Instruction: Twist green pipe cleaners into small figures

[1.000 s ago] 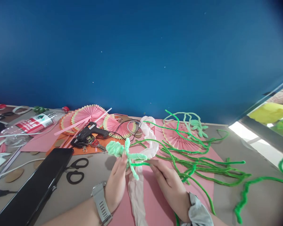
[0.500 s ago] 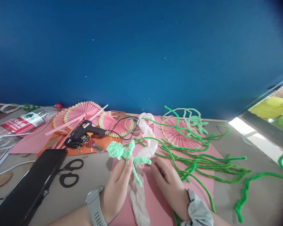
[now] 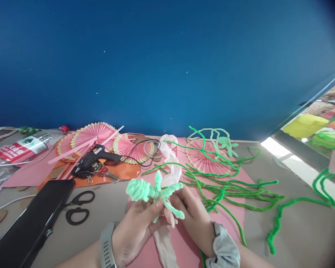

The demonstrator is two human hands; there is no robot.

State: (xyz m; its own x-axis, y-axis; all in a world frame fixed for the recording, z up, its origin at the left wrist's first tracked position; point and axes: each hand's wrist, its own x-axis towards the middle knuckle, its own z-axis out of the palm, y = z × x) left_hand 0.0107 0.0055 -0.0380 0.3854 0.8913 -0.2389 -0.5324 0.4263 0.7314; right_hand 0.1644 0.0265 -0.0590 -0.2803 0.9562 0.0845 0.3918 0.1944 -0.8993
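Note:
A mint-green pipe-cleaner figure [image 3: 139, 190], with a thick coiled end and several short limbs, is held up in front of me. My left hand [image 3: 136, 227] pinches it at the middle, thumb on top. My right hand [image 3: 194, 215] is curled against its right side, at the limb that points up and right; its fingertips are partly hidden behind the figure. A crumpled white paper strip [image 3: 164, 242] runs beneath both hands on pink paper [image 3: 190, 242].
Green pipe cleaners [image 3: 248, 193] spread across the right. Pink pleated fans [image 3: 96, 136] lie at the back beside a black glue gun [image 3: 96, 158] and keys [image 3: 111, 175]. Left are scissors [image 3: 77, 216], a black phone [image 3: 30, 223] and a plastic bottle [image 3: 25, 149]. A blue wall [image 3: 167, 67] rises behind.
The figure has turned in my left hand, so its limbs now fan toward the right. My right hand has moved closer, and its fingers now sit behind the limbs.

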